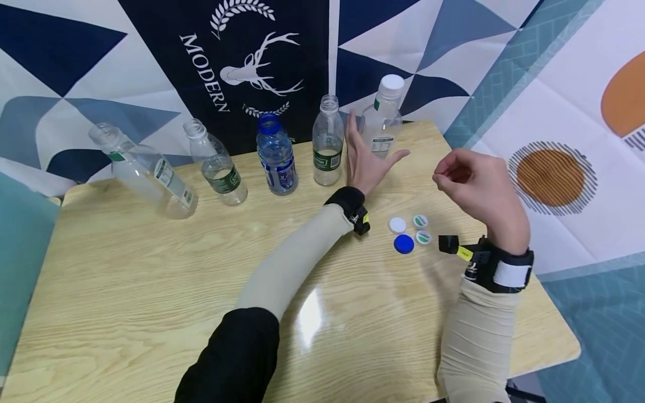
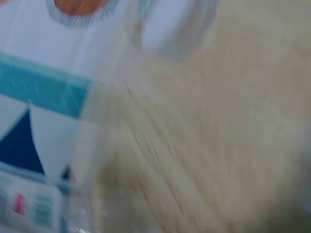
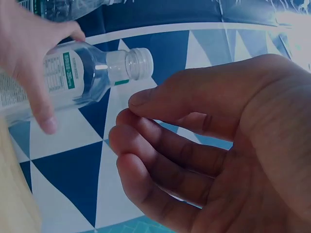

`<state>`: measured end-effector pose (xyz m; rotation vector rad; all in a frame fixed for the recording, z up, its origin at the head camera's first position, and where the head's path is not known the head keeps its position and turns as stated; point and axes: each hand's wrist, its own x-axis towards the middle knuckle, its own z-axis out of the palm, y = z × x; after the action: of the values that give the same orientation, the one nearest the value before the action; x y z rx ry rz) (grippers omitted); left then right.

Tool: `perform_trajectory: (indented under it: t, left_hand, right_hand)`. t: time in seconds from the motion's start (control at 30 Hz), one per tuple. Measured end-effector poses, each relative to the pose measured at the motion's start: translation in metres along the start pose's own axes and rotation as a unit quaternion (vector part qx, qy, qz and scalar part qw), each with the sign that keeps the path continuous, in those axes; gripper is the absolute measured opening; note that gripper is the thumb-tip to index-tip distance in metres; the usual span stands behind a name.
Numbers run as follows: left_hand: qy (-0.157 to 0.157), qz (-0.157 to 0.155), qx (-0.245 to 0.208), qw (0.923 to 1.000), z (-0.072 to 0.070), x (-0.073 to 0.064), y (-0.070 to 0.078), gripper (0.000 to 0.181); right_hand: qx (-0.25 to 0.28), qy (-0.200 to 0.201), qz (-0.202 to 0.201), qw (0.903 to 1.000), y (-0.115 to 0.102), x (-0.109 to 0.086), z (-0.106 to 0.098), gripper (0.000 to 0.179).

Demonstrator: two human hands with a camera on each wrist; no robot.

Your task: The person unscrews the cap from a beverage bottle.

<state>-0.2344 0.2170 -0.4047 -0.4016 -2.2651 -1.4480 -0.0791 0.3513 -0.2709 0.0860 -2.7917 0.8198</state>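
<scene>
My left hand (image 1: 370,165) is spread beside a clear bottle (image 1: 381,126) with a white top, thumb and fingers wide apart around its side. That bottle (image 3: 73,80) also shows in the right wrist view, where the left hand (image 3: 29,58) is close to its label. To the right, my right hand (image 1: 478,184) is raised with loosely curled fingers. In the right wrist view, the thumb tip of this hand (image 3: 209,136) is near the index fingertip, with nothing visible between them. The left wrist view is blurred and shows part of a bottle label (image 2: 34,204).
A row of uncapped bottles stands along the table's back: a large clear one (image 1: 146,170), a green-labelled one (image 1: 216,162), a blue one (image 1: 276,154) and another green-labelled one (image 1: 327,140). A blue cap (image 1: 403,244) and several whitish caps (image 1: 397,225) lie on the table (image 1: 151,291).
</scene>
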Motion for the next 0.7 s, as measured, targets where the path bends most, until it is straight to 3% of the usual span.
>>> perform_trajectory:
  t: [0.2, 0.33, 0.5, 0.7]
  left_hand:
    - [-0.004, -0.007, -0.004, 1.0, 0.01, 0.008, -0.014, 0.117]
    - [-0.014, 0.0, -0.009, 0.9999, -0.001, 0.004, -0.016, 0.111]
    - [-0.055, 0.009, -0.021, 0.9982, -0.028, -0.018, -0.008, 0.114]
    - [-0.121, 0.079, -0.039, 0.9888, -0.086, -0.057, 0.005, 0.117]
  right_hand:
    - [-0.002, -0.004, -0.029, 0.9996, 0.001, 0.005, 0.002, 0.008]
    - [0.002, -0.004, -0.03, 0.9995, -0.001, 0.012, 0.009, 0.01]
    - [0.019, 0.033, -0.019, 0.9991, -0.005, 0.017, 0.013, 0.014]
    - [0.048, 0.126, -0.024, 0.9906, -0.013, 0.014, 0.021, 0.022]
